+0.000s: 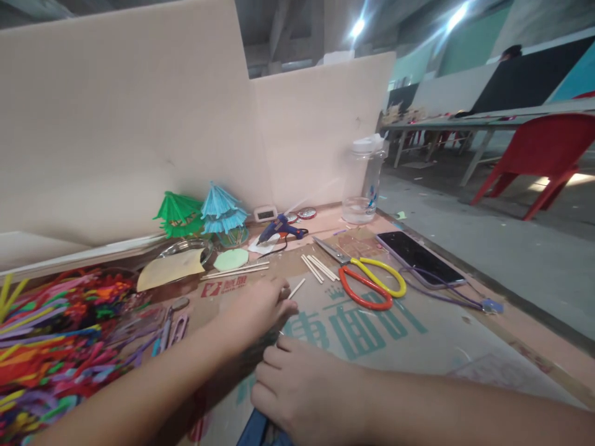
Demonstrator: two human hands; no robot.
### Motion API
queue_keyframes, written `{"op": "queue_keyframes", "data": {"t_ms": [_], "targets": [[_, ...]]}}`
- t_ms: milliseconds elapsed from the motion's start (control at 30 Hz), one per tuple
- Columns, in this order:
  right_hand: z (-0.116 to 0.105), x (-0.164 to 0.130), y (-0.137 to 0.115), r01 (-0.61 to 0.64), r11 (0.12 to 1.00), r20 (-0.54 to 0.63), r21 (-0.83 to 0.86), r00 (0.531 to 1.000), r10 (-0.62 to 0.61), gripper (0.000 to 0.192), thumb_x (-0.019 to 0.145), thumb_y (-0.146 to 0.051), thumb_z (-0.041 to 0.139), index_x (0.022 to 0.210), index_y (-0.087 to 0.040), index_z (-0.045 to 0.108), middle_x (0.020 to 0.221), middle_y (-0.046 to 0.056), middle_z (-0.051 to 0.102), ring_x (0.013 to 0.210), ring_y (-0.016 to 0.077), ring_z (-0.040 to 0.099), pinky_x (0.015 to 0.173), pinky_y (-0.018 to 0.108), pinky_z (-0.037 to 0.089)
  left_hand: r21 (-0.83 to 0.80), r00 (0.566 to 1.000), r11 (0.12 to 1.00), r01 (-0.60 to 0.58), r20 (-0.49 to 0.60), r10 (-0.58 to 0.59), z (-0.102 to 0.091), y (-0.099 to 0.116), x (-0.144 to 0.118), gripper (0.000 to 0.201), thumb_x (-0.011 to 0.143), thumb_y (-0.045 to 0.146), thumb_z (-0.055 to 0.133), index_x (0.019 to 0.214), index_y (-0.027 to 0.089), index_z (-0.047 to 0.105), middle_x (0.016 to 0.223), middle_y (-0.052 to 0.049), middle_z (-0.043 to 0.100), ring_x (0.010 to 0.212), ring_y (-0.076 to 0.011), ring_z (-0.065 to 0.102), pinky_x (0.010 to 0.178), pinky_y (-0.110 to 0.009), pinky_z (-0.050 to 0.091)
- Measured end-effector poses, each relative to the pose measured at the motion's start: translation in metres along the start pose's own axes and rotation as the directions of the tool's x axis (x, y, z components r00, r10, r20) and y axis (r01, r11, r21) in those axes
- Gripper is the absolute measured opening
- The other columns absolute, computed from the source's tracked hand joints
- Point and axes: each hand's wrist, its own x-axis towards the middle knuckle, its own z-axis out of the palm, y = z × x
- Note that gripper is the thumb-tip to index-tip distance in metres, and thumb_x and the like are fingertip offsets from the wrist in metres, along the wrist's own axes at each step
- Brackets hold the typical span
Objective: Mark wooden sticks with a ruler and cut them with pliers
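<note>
My left hand [259, 310] reaches forward over the cardboard sheet [372, 328] and pinches a thin wooden stick [296, 288] at its fingertips. My right hand [297, 387] lies close behind it, fingers curled around a dark item that is mostly hidden, with a blue edge showing below the hand. More wooden sticks [318, 268] lie just beyond the left hand. Scissors with one orange and one yellow handle [367, 282] rest to the right of the sticks.
A heap of coloured pipe cleaners [56, 341] fills the left. Green [179, 214] and blue [223, 210] paper umbrellas, a blue glue gun [281, 229], a plastic bottle [365, 179] and a phone [421, 257] with cable sit farther back. Beige partition behind; red chair [543, 155] at right.
</note>
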Motion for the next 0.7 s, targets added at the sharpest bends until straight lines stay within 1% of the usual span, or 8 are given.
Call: {"op": "queue_keyframes", "data": {"t_ms": [133,233,300,367,467,533,600,700], "targets": [[-0.003,0.001,0.002,-0.006,1.000,0.014,0.024,1.000,0.006,0.045,0.076,-0.052,0.068,0.098,-0.013,0.060,0.085,0.006,0.064,0.078,0.0205,0.050,0.069,0.034,0.037,0.018,0.999,1.000,-0.025,-0.043,0.026,0.010,0.008,0.018,0.019,0.085,0.024,0.054,0.087,0.015,0.071,0.095,-0.014,0.072,0.090,-0.0264,0.064,0.079,-0.035,0.046],[-0.003,0.000,0.004,-0.001,1.000,-0.007,0.025,1.000,0.001,0.044,0.078,-0.052,0.066,0.097,-0.013,0.060,0.085,0.006,0.064,0.078,0.0204,0.051,0.069,0.034,0.038,-0.015,0.996,1.000,-0.013,-0.091,0.012,0.005,0.012,0.022,0.021,0.084,0.020,0.051,0.078,0.015,0.071,0.086,-0.012,0.072,0.081,-0.0232,0.064,0.076,-0.033,0.047],[0.000,-0.001,0.004,0.003,1.000,-0.046,0.008,0.999,-0.003,0.032,0.084,-0.044,0.062,0.094,-0.014,0.060,0.083,0.006,0.064,0.078,0.0200,0.052,0.069,0.034,0.038,-0.063,0.991,0.998,-0.026,-0.131,0.018,-0.005,0.014,0.017,0.021,0.084,0.024,0.051,0.079,0.017,0.070,0.081,-0.008,0.073,0.075,-0.0199,0.064,0.070,-0.030,0.047],[0.006,-0.001,0.005,0.007,1.000,-0.097,-0.027,0.995,-0.010,0.020,0.090,-0.034,0.055,0.091,-0.015,0.060,0.082,0.005,0.064,0.078,0.0192,0.053,0.067,0.034,0.039,-0.118,0.984,0.990,-0.080,-0.165,0.060,-0.017,0.017,0.007,0.020,0.084,0.029,0.052,0.084,0.019,0.069,0.079,-0.003,0.073,0.071,-0.0158,0.063,0.065,-0.025,0.048],[0.019,0.002,0.007,0.011,0.996,-0.183,-0.094,0.983,-0.028,0.014,0.094,-0.027,0.051,0.087,-0.017,0.059,0.078,0.004,0.064,0.076,0.0187,0.054,0.065,0.033,0.040,-0.196,0.963,0.964,-0.179,-0.236,0.131,-0.029,0.021,-0.013,0.018,0.084,0.029,0.052,0.086,0.021,0.069,0.076,0.000,0.072,0.068,-0.0125,0.064,0.063,-0.020,0.049],[0.028,0.004,0.009,0.014,0.990,-0.250,-0.142,0.967,-0.049,0.011,0.092,-0.024,0.054,0.085,-0.017,0.059,0.078,0.004,0.065,0.077,0.0191,0.056,0.068,0.033,0.042,-0.335,0.934,0.902,-0.274,-0.314,0.167,-0.030,0.023,-0.025,0.014,0.082,0.027,0.056,0.083,0.022,0.069,0.071,0.001,0.072,0.065,-0.0117,0.064,0.060,-0.019,0.049],[0.034,0.005,0.010,0.014,0.983,-0.289,-0.184,0.955,-0.068,0.009,0.091,-0.023,0.054,0.086,-0.017,0.059,0.082,0.004,0.066,0.079,0.0195,0.057,0.073,0.034,0.044,-0.472,0.927,0.821,-0.323,-0.334,0.173,-0.029,0.025,-0.033,0.011,0.082,0.025,0.058,0.080,0.022,0.068,0.072,0.001,0.072,0.066,-0.0111,0.065,0.062,-0.019,0.050],[0.037,0.007,0.012,0.026,0.976,-0.280,-0.216,0.956,-0.087,0.010,0.092,-0.021,0.051,0.091,-0.016,0.059,0.087,0.006,0.068,0.080,0.0195,0.058,0.073,0.035,0.044,-0.703,0.962,0.665,-0.252,-0.258,0.093,-0.028,0.029,-0.039,0.008,0.082,0.027,0.060,0.079,0.021,0.063,0.074,-0.001,0.073,0.064,-0.0111,0.065,0.060,-0.020,0.052]]}}
